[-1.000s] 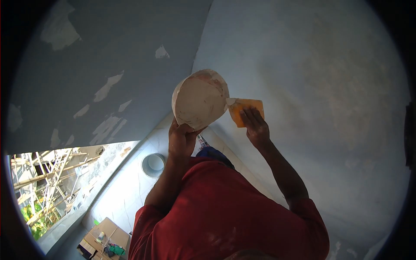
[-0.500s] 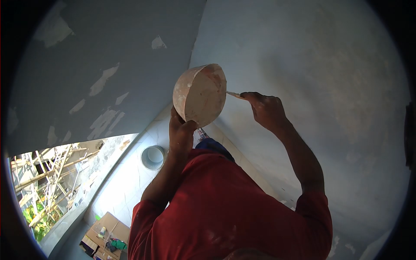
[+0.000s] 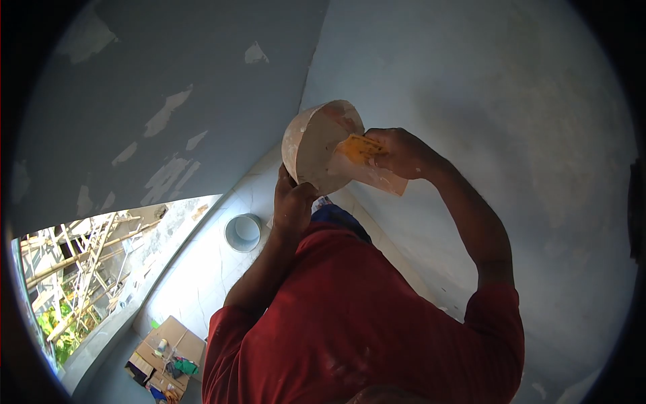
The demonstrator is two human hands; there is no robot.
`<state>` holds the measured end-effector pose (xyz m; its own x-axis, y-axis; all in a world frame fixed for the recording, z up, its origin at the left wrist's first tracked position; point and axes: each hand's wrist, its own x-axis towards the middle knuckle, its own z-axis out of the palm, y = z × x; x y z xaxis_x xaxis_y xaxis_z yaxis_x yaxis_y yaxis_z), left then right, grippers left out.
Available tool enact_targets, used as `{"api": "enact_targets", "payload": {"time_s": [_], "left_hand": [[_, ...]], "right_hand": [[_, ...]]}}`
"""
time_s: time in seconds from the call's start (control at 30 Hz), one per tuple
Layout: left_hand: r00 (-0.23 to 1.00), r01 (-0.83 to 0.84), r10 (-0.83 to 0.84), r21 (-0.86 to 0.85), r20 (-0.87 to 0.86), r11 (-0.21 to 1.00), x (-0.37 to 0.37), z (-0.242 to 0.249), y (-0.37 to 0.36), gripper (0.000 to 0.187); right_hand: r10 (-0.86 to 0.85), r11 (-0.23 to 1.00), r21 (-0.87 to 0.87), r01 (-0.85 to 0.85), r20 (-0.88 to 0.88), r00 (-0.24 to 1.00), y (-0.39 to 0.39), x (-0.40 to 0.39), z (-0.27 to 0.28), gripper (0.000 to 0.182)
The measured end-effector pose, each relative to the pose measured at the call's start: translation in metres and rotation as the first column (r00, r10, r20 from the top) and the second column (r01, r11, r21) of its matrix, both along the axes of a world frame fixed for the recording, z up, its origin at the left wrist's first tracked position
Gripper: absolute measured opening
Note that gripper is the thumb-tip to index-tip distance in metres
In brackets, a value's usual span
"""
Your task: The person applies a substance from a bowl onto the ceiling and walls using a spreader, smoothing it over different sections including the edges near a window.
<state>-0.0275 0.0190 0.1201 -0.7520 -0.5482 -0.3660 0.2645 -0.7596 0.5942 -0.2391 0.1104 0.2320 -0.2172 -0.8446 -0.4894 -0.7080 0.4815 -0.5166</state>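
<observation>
My left hand (image 3: 293, 207) grips the lower rim of a putty-smeared bowl (image 3: 313, 148), thumb over the edge and fingers beneath. The bowl is tilted, its open side turned to the right, and pale putty coats its inside. In my right hand (image 3: 407, 153) is an orange putty scraper (image 3: 361, 149) with a wide, pale, putty-covered blade. Its left end overlaps the bowl's opening at the right rim. My right fingers close round the scraper's upper part.
A grey wall (image 3: 222, 87) with white patches stands on the left, meeting a pale wall (image 3: 511, 135) on the right. Below are a bucket (image 3: 243, 233) on the tiled floor and cardboard (image 3: 178, 337) with small items. Bamboo poles (image 3: 81, 262) show outside the opening.
My right hand has moved slightly left and turned the scraper, so its broad face now shows over the bowl's opening. The bowl appears a little further right in view.
</observation>
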Motion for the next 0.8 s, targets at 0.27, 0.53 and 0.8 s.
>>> {"api": "enact_targets", "payload": {"time_s": [0.27, 0.53, 0.8], "left_hand": [[0.999, 0.035, -0.031, -0.106, 0.034, 0.994, -0.001, -0.009, -0.006, 0.076], [0.999, 0.013, -0.007, -0.121, 0.051, 0.993, -0.003, -0.019, -0.002, 0.076], [0.996, 0.083, -0.075, -0.176, 0.051, 0.981, 0.003, -0.023, -0.004, 0.078]], "right_hand": [[0.186, 0.980, 0.030, -0.195, -0.465, 0.866, -0.016, 0.027, -0.027, 0.035], [0.335, 0.941, 0.116, -0.317, -0.433, 0.837, -0.021, 0.053, -0.041, 0.032], [0.157, 0.983, 0.097, -0.157, 0.014, 0.988, -0.022, 0.017, -0.054, 0.036]]}}
